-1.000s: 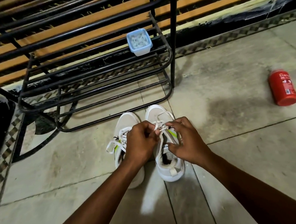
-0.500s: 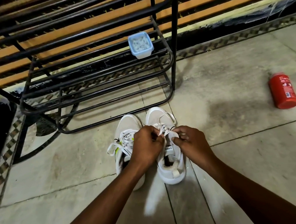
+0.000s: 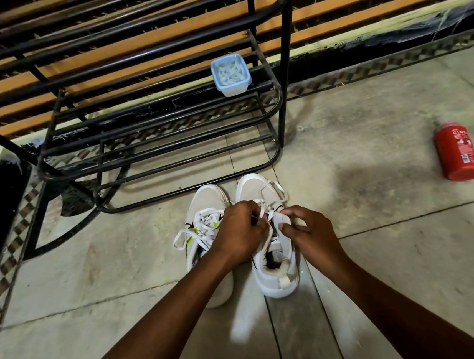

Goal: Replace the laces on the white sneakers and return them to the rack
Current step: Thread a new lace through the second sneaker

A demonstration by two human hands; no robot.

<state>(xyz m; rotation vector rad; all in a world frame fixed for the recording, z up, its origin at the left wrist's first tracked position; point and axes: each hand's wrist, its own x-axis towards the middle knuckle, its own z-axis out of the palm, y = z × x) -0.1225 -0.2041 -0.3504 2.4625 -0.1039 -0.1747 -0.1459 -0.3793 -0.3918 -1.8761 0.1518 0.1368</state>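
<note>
Lacing: both hands work the white lace (image 3: 271,189) over the right-side sneaker (image 3: 277,276).
Left hand (image 3: 236,231): fingers curled, pinching the lace.
Right hand (image 3: 307,230): pinching the lace, thumb against the tongue.
Sneakers: side by side on the tiled floor (image 3: 381,252), toes near the black metal rack (image 3: 169,145); left-side sneaker (image 3: 206,199) has loose laces.
Rack: blue plastic container (image 3: 231,75) on a shelf.
Floor: red can (image 3: 458,152) lying well apart, right.

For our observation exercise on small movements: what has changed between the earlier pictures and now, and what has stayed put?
The right hand slid rightward off the right sneaker, uncovering its tongue. Both it and the left hand keep pinching that sneaker's lace. Unchanged: the left sneaker, the rack, the blue container, the red can.
</note>
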